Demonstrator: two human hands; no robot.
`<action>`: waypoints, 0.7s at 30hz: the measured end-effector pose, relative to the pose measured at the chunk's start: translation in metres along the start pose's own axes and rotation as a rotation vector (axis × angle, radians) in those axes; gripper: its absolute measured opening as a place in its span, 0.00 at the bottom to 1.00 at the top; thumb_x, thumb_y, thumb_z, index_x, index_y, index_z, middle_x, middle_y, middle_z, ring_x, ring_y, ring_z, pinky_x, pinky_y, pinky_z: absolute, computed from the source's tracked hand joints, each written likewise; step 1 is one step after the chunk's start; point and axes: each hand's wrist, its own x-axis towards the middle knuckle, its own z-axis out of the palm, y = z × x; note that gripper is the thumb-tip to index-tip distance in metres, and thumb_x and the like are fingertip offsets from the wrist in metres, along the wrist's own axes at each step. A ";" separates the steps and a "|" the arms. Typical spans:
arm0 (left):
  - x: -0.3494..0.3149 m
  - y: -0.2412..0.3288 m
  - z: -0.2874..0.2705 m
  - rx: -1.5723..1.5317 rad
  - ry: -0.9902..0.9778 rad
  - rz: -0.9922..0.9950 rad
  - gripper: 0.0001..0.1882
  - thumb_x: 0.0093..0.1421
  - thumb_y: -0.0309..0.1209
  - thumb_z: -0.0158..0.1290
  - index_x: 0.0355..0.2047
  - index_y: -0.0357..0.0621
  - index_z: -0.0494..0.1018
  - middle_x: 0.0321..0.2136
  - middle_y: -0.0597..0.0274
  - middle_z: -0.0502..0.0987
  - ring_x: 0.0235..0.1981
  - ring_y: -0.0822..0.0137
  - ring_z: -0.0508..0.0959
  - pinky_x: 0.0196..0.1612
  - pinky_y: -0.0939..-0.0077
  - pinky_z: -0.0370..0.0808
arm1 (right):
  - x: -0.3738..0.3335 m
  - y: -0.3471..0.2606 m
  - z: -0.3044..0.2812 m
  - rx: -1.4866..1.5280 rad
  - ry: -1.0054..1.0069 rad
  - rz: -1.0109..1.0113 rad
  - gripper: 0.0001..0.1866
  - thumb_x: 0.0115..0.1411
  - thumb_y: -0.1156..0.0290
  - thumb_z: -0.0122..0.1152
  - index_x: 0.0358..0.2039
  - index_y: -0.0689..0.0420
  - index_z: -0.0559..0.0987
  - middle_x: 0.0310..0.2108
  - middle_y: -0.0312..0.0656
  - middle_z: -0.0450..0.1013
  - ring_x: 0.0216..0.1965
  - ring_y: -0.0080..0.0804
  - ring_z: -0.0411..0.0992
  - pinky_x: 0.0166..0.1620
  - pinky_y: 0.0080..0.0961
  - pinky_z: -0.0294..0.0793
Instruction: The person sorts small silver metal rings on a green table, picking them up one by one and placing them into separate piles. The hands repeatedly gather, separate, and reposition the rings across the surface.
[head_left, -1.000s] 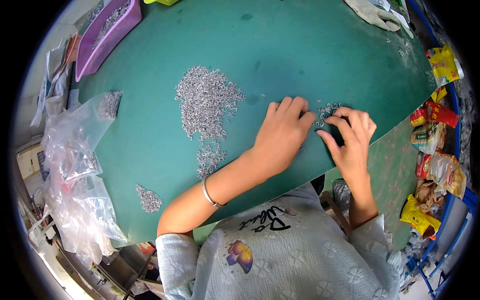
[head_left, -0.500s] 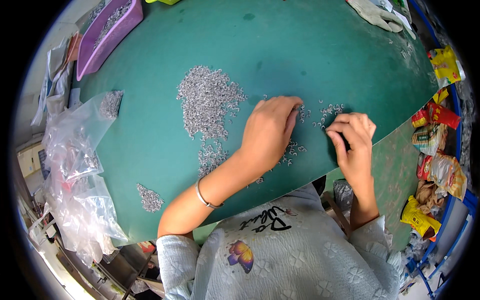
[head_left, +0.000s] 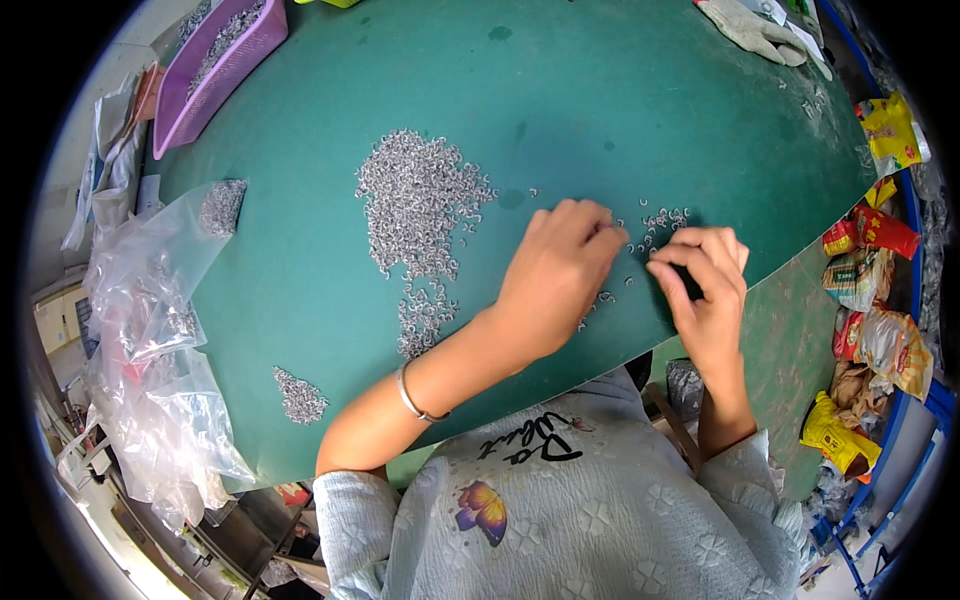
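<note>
Small silvery C-shaped metal pieces lie in a big heap (head_left: pixel 415 205) left of my hands, trailing into a thinner patch (head_left: pixel 424 315) near my left forearm. My left hand (head_left: pixel 562 268) reaches over the table with its fingers bent and closed; whatever they pinch is hidden beneath them. To its right, my right hand (head_left: pixel 705 285) holds thumb and forefinger tip to tip, and anything between them is too small to make out. A loose scatter of the same pieces (head_left: pixel 660 220) lies between and just beyond the two hands.
A purple basket (head_left: pixel 215 75) with more pieces stands at the far left. Clear plastic bags (head_left: pixel 150 340) cover the left edge beside a small pile (head_left: pixel 300 396). A work glove (head_left: pixel 750 30) lies far right. Coloured packets (head_left: pixel 875 240) line the right side beyond the table edge.
My left hand has shifted slightly to the right, toward the right hand, and covers some of the pieces seen before. The right hand has barely moved.
</note>
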 end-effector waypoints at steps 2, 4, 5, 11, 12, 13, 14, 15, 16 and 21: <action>0.002 0.002 0.006 0.062 -0.057 0.032 0.11 0.54 0.21 0.59 0.38 0.41 0.77 0.36 0.58 0.73 0.38 0.57 0.73 0.40 0.64 0.67 | 0.002 0.003 0.001 -0.089 0.026 0.026 0.08 0.47 0.72 0.72 0.28 0.56 0.82 0.35 0.35 0.74 0.41 0.35 0.69 0.47 0.33 0.59; 0.002 0.001 0.010 0.118 -0.098 0.052 0.10 0.54 0.22 0.60 0.38 0.40 0.77 0.35 0.59 0.73 0.38 0.58 0.73 0.39 0.65 0.65 | -0.001 0.005 0.008 -0.108 0.046 -0.012 0.09 0.46 0.74 0.73 0.30 0.56 0.82 0.34 0.35 0.74 0.40 0.35 0.70 0.47 0.33 0.59; 0.003 0.001 0.012 0.139 -0.109 0.056 0.10 0.54 0.22 0.60 0.38 0.40 0.77 0.35 0.59 0.73 0.37 0.59 0.72 0.39 0.65 0.65 | -0.003 0.005 0.008 -0.121 0.053 -0.033 0.10 0.46 0.74 0.73 0.30 0.56 0.82 0.34 0.35 0.74 0.40 0.35 0.70 0.47 0.33 0.59; -0.002 0.004 0.010 0.049 -0.026 -0.024 0.07 0.55 0.22 0.60 0.35 0.40 0.77 0.34 0.60 0.74 0.37 0.58 0.72 0.40 0.65 0.65 | -0.004 0.005 0.009 -0.076 0.061 -0.030 0.10 0.47 0.75 0.72 0.31 0.57 0.81 0.34 0.35 0.74 0.39 0.35 0.70 0.46 0.33 0.60; -0.004 0.006 0.009 0.016 -0.009 -0.056 0.07 0.55 0.22 0.60 0.34 0.40 0.77 0.33 0.60 0.74 0.36 0.58 0.73 0.40 0.65 0.65 | -0.004 0.005 0.008 -0.095 0.058 -0.041 0.10 0.47 0.76 0.72 0.31 0.57 0.81 0.34 0.35 0.74 0.39 0.35 0.70 0.46 0.32 0.60; -0.006 0.008 0.007 0.023 -0.038 -0.069 0.06 0.55 0.22 0.60 0.34 0.40 0.77 0.33 0.59 0.74 0.36 0.58 0.73 0.40 0.65 0.65 | -0.003 0.005 0.008 -0.113 0.055 -0.051 0.10 0.47 0.76 0.72 0.31 0.57 0.81 0.34 0.36 0.74 0.39 0.35 0.70 0.46 0.32 0.60; -0.007 0.010 0.004 0.028 -0.066 -0.080 0.06 0.54 0.22 0.60 0.33 0.40 0.77 0.33 0.59 0.74 0.36 0.58 0.73 0.40 0.65 0.66 | -0.003 0.005 0.008 -0.113 0.045 -0.057 0.10 0.47 0.76 0.71 0.31 0.57 0.81 0.34 0.36 0.74 0.39 0.35 0.70 0.45 0.33 0.61; -0.008 0.011 0.002 0.033 -0.095 -0.092 0.06 0.54 0.22 0.61 0.33 0.40 0.77 0.33 0.59 0.74 0.36 0.58 0.73 0.40 0.65 0.66 | -0.003 0.004 0.007 -0.113 0.034 -0.063 0.10 0.47 0.76 0.71 0.31 0.57 0.81 0.33 0.36 0.74 0.38 0.35 0.70 0.45 0.33 0.61; -0.008 0.012 -0.001 0.033 -0.119 -0.099 0.06 0.54 0.23 0.61 0.33 0.40 0.77 0.33 0.59 0.74 0.36 0.58 0.73 0.40 0.65 0.66 | -0.003 0.004 0.007 -0.112 0.024 -0.070 0.10 0.47 0.77 0.71 0.31 0.57 0.81 0.33 0.37 0.74 0.38 0.35 0.70 0.45 0.33 0.61; -0.009 0.014 -0.005 0.058 -0.192 -0.144 0.06 0.54 0.24 0.61 0.32 0.40 0.77 0.32 0.59 0.74 0.37 0.57 0.73 0.41 0.64 0.65 | -0.005 0.005 0.011 0.055 -0.006 -0.142 0.09 0.46 0.78 0.70 0.30 0.59 0.81 0.32 0.38 0.74 0.35 0.37 0.71 0.40 0.33 0.64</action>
